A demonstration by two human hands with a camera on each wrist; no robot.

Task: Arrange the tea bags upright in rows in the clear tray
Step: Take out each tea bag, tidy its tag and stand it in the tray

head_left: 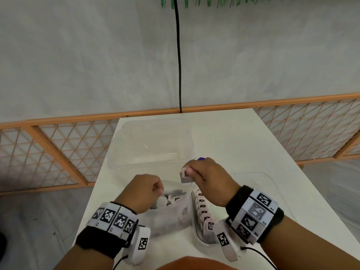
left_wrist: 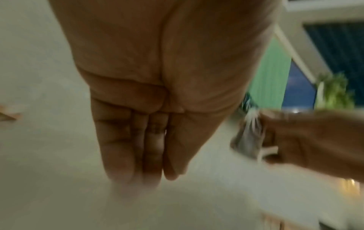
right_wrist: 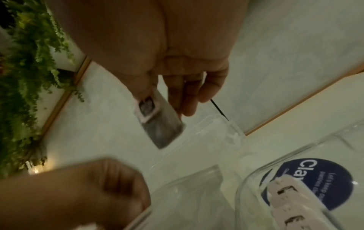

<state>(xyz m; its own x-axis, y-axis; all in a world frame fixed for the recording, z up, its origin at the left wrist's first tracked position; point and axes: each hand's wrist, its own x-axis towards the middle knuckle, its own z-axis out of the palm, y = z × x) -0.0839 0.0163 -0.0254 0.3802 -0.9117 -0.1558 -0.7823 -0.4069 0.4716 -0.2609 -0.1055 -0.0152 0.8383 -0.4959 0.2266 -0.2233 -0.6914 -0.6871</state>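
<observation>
Clear tray (head_left: 261, 177) holds 1 row of tea bags (head_left: 204, 213).

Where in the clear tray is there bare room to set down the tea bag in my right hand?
The clear tray is bare right of the row of upright tea bags along its left wall, out to its right wall. Left of the tray it is crowded: the left hand over the bag of loose tea bags. The right hand pinches its tea bag.

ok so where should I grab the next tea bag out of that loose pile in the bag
Pinch a loose tea bag by its upper edge, coming from above: the plastic bag opens upward, and a top pinch, as the right hand uses, suits standing it in the row.
</observation>
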